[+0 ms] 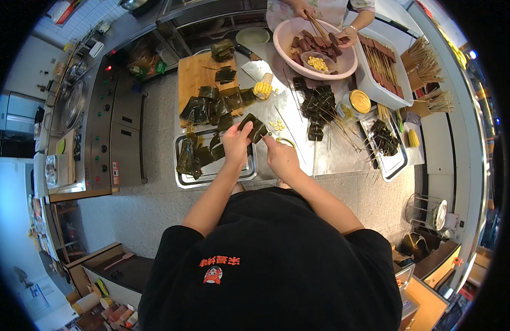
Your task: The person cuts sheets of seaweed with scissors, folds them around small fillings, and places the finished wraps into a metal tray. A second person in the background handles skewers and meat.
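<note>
My left hand (236, 142) grips a folded piece of dark green kelp (255, 129) between thumb and fingers. Close against the kelp's right edge, my right hand (282, 158) has its fingers closed at what looks like a thin skewer, mostly hidden by the fingers. Below the hands lies a steel tray (232, 171) with more kelp pieces (189, 157). Kelp squares (196, 109) also cover the lower part of a wooden cutting board (189, 72). Right of my hands, skewered kelp (318, 102) is piled on the steel table (342, 159), with loose corn kernels (277, 125) nearer.
A cleaver (255, 68) and a partly stripped corn cob (263, 87) lie beyond my hands. Another person's hands (347, 36) work over a pink basin (282, 51) of dark red blocks. A jar (354, 104), a white bin (404, 89) and a second tray (393, 173) stand right.
</note>
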The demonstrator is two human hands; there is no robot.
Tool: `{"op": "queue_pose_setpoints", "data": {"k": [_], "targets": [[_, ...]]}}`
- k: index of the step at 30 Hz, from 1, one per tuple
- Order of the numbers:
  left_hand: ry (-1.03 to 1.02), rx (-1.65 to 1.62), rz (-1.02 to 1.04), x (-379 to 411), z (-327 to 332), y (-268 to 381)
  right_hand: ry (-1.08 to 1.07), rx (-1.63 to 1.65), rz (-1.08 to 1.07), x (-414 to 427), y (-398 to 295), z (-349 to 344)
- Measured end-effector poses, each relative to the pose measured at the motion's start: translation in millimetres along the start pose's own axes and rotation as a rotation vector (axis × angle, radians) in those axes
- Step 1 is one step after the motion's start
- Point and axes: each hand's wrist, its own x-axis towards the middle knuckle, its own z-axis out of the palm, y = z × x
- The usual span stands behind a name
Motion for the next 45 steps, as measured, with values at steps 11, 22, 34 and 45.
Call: {"op": "queue_pose_setpoints", "data": {"k": [11,22,34,45], "targets": [[0.222,0.284,0.077,26.8,-88.6,2.6,-0.089,-0.283,0.262,42.5,115.0,2.6],[-0.045,1.790,0.446,16.1,-153.9,-40.8,0.188,-0.415,-0.027,22.3,119.7,10.4],[-0.360,1.535,0.024,45.9,-149.3,-22.4,-0.023,0.479,0.281,63.7,58.8,144.6],[-0.463,0.270,-0.412,30.1,-122.6,17.5,-0.341,0.999,0.521,70.2,18.5,100.2]]}}
